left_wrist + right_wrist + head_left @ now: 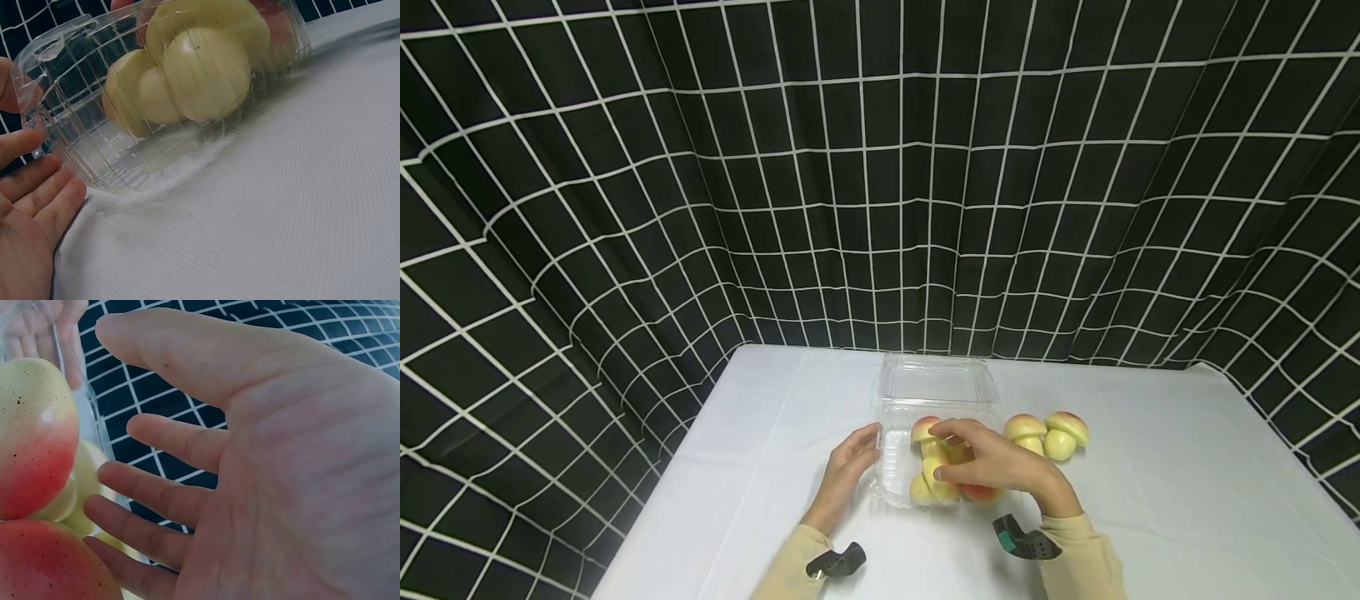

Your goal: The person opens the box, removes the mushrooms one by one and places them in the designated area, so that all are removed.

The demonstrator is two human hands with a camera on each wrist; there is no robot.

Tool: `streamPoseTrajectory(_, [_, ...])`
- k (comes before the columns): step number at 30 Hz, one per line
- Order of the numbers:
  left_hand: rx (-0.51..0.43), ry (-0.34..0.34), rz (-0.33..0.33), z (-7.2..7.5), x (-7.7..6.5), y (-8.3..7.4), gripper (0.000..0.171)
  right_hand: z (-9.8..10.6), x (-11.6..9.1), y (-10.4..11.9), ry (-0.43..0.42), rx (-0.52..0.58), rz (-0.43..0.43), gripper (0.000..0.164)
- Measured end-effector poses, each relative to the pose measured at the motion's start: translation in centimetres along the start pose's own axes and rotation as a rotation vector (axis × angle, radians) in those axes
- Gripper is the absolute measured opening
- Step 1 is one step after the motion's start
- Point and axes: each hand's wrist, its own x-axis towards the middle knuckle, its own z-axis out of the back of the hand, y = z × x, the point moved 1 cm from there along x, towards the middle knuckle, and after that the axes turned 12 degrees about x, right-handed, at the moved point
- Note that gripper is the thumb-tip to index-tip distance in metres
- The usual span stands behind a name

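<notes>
A clear plastic clamshell container [895, 467] lies on the white table with its lid [936, 385] folded back. Inside are several yellow toy mushrooms [934, 477] with reddish caps, crowded toward its right side. My left hand [846, 471] is at the container's left wall, its fairly straight fingertips [69, 194] touching the plastic. Above the mushrooms, my right hand [992, 460] has its fingers and thumb spread, with nothing between them. The right wrist view shows two speckled red caps [37, 444] beside the fingertips of the right hand, partly cut off by the frame.
Two more toy mushrooms, one [1025, 431] partly behind the right hand and another [1063, 437] beside it, sit on the table right of the container. White cloth covers the table [1172, 492]. A black curtain [880, 167] with a white grid surrounds its back and sides.
</notes>
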Motion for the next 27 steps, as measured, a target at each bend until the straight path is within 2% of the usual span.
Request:
streamPoseTrajectory(15, [-0.01, 0.006, 0.0, -0.08, -0.11, -0.09, 0.054, -0.48, 0.12, -0.21, 0.035, -0.008, -0.075, 0.064])
streamPoseTrajectory(27, [0.009, 0.004, 0.01, -0.05, -0.19, -0.23, 0.055, -0.62, 0.14, 0.15, 0.068, -0.011, -0.058, 0.064])
